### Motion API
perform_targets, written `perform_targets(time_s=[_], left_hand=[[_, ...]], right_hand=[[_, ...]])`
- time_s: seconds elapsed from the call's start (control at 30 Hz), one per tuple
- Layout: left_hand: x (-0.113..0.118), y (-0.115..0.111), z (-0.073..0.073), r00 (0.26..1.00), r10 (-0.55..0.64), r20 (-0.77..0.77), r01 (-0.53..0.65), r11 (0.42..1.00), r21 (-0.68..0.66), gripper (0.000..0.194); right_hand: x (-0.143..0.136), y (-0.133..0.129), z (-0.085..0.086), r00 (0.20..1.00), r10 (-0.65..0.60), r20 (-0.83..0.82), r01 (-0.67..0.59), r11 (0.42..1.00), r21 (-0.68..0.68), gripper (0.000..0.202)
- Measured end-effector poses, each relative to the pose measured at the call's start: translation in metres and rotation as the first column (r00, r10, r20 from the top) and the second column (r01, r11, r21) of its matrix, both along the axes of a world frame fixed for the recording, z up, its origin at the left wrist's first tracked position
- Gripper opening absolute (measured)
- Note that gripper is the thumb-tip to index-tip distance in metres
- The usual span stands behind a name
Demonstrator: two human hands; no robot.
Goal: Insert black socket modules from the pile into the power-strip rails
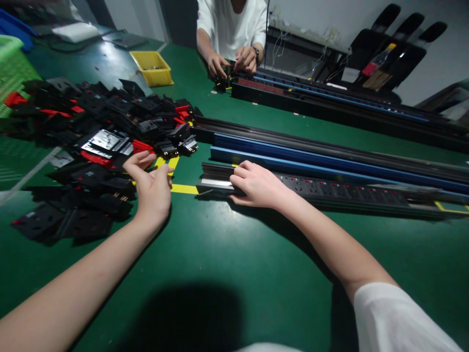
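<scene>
Black rail [348, 202] with sockets [340, 189] in its channel, laid lengthwise on the table [234, 249] — right hand [254, 185] clasped over its left end, seemingly steadying it; left hand [151, 189] apart, fingers loosely spread beside the socket pile [110, 110], apparently placed within reach.

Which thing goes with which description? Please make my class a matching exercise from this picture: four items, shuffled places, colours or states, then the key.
Column one
1. Wearer's right hand
2. Wearer's left hand
3. Small tray
4. Perforated basket

Column two
A. Green, at the picture's left edge
B. Fingers parted, beside the heap of black and red parts
C. On the black channel, near its left end
D. Yellow

Pairs: 1-C, 2-B, 3-D, 4-A
</scene>
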State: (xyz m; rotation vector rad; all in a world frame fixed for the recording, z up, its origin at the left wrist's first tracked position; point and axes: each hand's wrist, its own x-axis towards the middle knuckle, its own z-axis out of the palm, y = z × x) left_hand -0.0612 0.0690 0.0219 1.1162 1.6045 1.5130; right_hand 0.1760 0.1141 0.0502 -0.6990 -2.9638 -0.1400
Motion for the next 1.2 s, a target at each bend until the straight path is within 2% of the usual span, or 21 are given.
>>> perform_targets(time_s=[0.1, 0.17, 0.27, 0.33, 0.47, 0.57, 0.7, 0.93, 1.03, 1.2], left_hand=[[0.002, 0.000, 0.003, 0.996, 0.008, 0.089, -0.005, 1.000, -0.031, 0.023], [-0.002, 0.002, -0.001, 0.981, 0.062, 0.182, -0.060, 0.998, -0.016, 0.026], [-0.013, 0.006, -0.011, 0.897, 0.195, 0.396, -0.223, 0.974, 0.026, 0.033], [-0.020, 0.009, -0.015, 0.833, 0.224, 0.505, -0.265, 0.964, 0.010, 0.036], [-0.025, 0.011, -0.016, 0.757, 0.249, 0.604, -0.272, 0.961, -0.056, 0.035], [-0.023, 0.011, -0.017, 0.741, 0.255, 0.621, -0.302, 0.953, -0.031, 0.030], [-0.021, 0.009, -0.023, 0.768, 0.258, 0.586, -0.324, 0.946, 0.008, 0.022], [-0.019, 0.005, -0.032, 0.870, 0.170, 0.463, -0.239, 0.966, 0.094, 0.020], [-0.014, 0.000, -0.030, 0.883, 0.152, 0.444, -0.213, 0.973, 0.091, 0.019], [-0.004, -0.009, -0.022, 0.928, 0.053, 0.368, -0.074, 0.996, 0.044, 0.021]], right_hand=[[0.000, 0.000, 0.000, 1.000, 0.001, 0.006, -0.001, 1.000, 0.004, 0.027], [0.000, 0.000, 0.000, 1.000, -0.003, 0.009, 0.003, 1.000, 0.004, 0.027], [-0.001, 0.000, 0.001, 1.000, -0.009, 0.020, 0.009, 1.000, 0.005, 0.027], [-0.002, -0.001, 0.003, 1.000, -0.012, 0.028, 0.012, 1.000, 0.002, 0.026], [-0.002, -0.001, 0.003, 0.999, -0.007, 0.032, 0.007, 1.000, 0.010, 0.024], [-0.002, 0.001, 0.001, 1.000, 0.012, 0.018, -0.012, 1.000, 0.022, 0.022], [-0.002, 0.002, -0.001, 0.999, 0.037, 0.001, -0.037, 0.998, 0.049, 0.022], [-0.003, 0.002, -0.002, 0.999, 0.049, -0.023, -0.047, 0.997, 0.067, 0.021], [-0.003, 0.003, -0.002, 0.999, 0.047, -0.023, -0.045, 0.997, 0.069, 0.022], [-0.002, 0.003, -0.003, 0.999, 0.034, 0.011, -0.035, 0.998, 0.057, 0.024]])
